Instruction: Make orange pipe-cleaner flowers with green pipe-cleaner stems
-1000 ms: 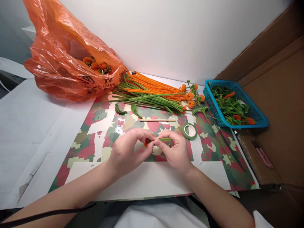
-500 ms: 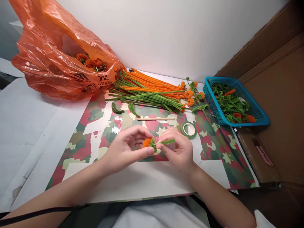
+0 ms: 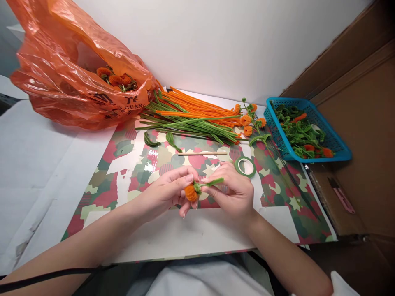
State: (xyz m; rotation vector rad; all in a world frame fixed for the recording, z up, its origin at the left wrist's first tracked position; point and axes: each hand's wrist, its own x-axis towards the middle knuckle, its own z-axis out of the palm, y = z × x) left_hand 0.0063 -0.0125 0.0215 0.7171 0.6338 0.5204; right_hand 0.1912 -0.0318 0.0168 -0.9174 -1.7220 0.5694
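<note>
Orange pompom now sits pinched in the left hand, turned downward from half a second ago; the right hand grips its green stem, so twisting seems under way. Letters "GUAN" show on the bag; tape lies nearby.

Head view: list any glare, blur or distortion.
Head view: glare patch on the glossy patterned sheet and shiny highlights on the orange bag; wide-angle bend at the edges; left hand, right hand and orange pipe-cleaner piece are sharp.
</note>
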